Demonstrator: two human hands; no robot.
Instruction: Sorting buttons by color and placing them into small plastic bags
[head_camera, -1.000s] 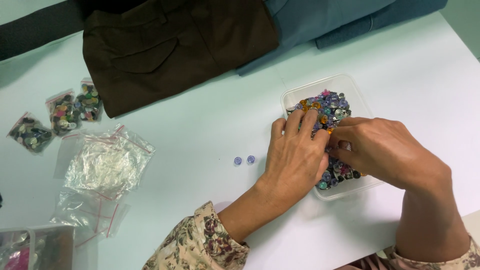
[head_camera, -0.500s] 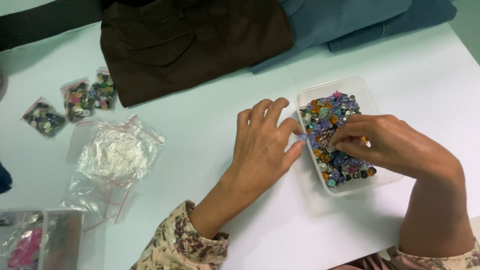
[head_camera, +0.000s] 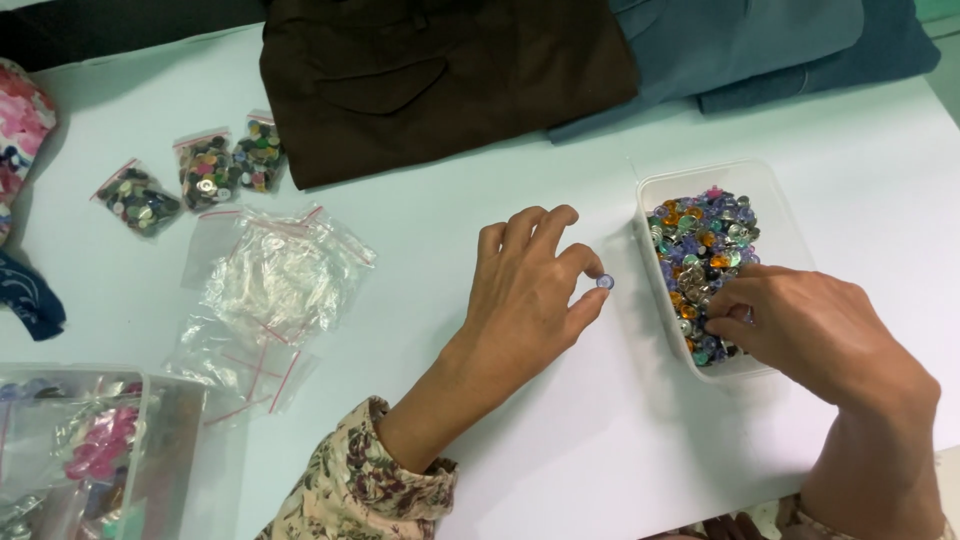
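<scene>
A person's left hand (head_camera: 525, 290) rests on a pale blue table (head_camera: 560, 440), thumb and forefinger pinched on a single small bluish button (head_camera: 603, 283) just off the left wall of a clear plastic tub (head_camera: 770, 195). The right hand (head_camera: 800, 335) reaches into the tub from five o'clock, fingers curled down into a heap of mixed buttons (head_camera: 705, 235) in violet, orange, green and silver; whether it grips one cannot be told.

The pinched button looks light, hard and smooth, the kind of piece that likely slips from a loose hold, so a fingertip pinch across its rim, as here, seems the sound grip. The heap appears loose and would probably shift under any push.

At nine to ten o'clock from the left hand lie empty clear zip bags (head_camera: 275, 275), crumpled and limp. Beyond them, at ten o'clock, three small filled button bags (head_camera: 195, 175) sit in a row. A folded brown garment (head_camera: 440, 75) lies at twelve o'clock, a folded blue garment (head_camera: 740, 40) at one o'clock. Another clear container (head_camera: 90, 450) stands at the frame's lower left. Nothing lies between the left hand and the tub.
</scene>
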